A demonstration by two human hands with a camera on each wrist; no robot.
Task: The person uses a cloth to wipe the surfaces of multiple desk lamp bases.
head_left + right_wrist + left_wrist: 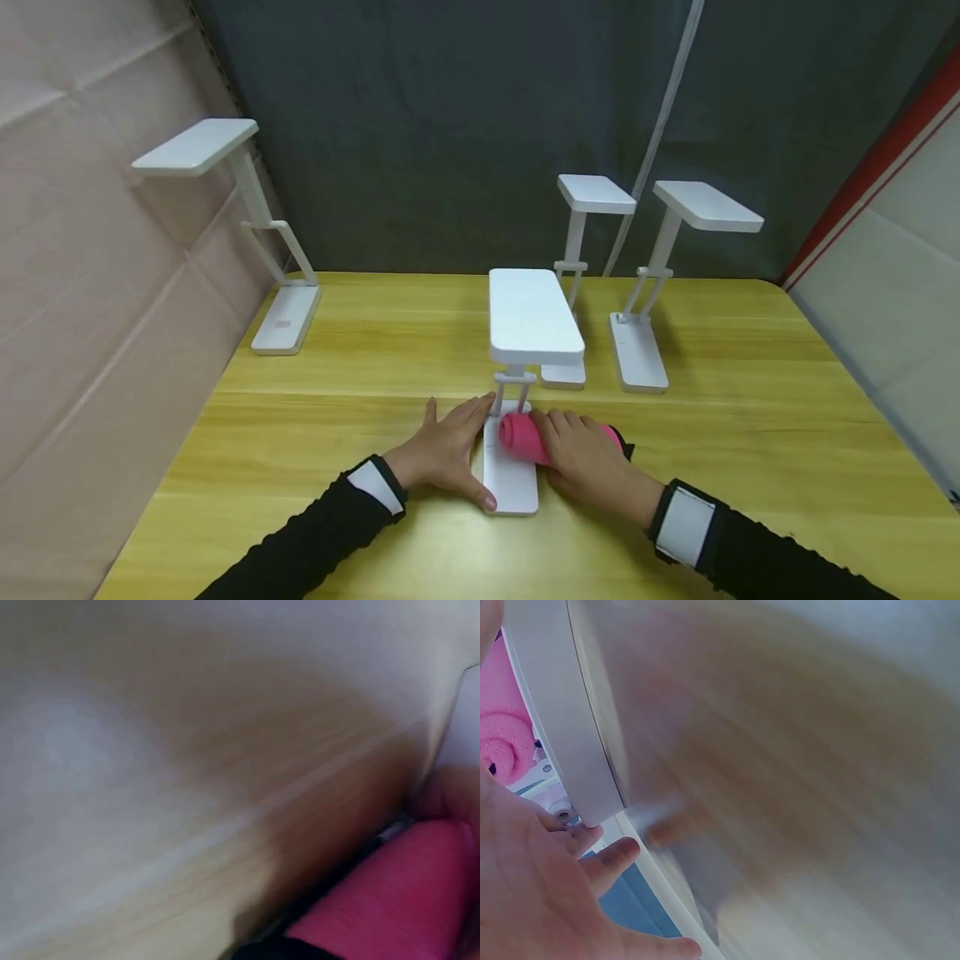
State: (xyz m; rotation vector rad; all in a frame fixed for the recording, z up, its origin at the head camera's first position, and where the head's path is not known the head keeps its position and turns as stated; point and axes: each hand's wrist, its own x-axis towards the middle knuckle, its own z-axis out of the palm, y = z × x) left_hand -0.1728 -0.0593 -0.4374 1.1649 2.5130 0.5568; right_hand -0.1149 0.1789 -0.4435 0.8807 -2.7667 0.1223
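A white desk lamp point(534, 317) stands upright near the middle of the worktop point(375, 350), its flat head raised on a jointed stem above a long, narrow base point(512, 492). The left hand point(442, 450) lies along the base's left side with its grip spread: the thumb reaches the near corner and the other fingers reach the far end, as the left wrist view also shows.

The right hand point(588, 458) comes from the right, its grip curled over a pink roll point(521, 437), whose coiled end lies over the base just in front of the stem. A black piece point(622, 442) shows at the roll's other end; in the right wrist view the wood behind is blurred.

Two more white lamps stand behind, a middle one point(596, 193) and a right one point(708, 207); a fourth lamp point(198, 146) is well apart at the far left corner. A dark curtain point(450, 125) hangs beyond the worktop.
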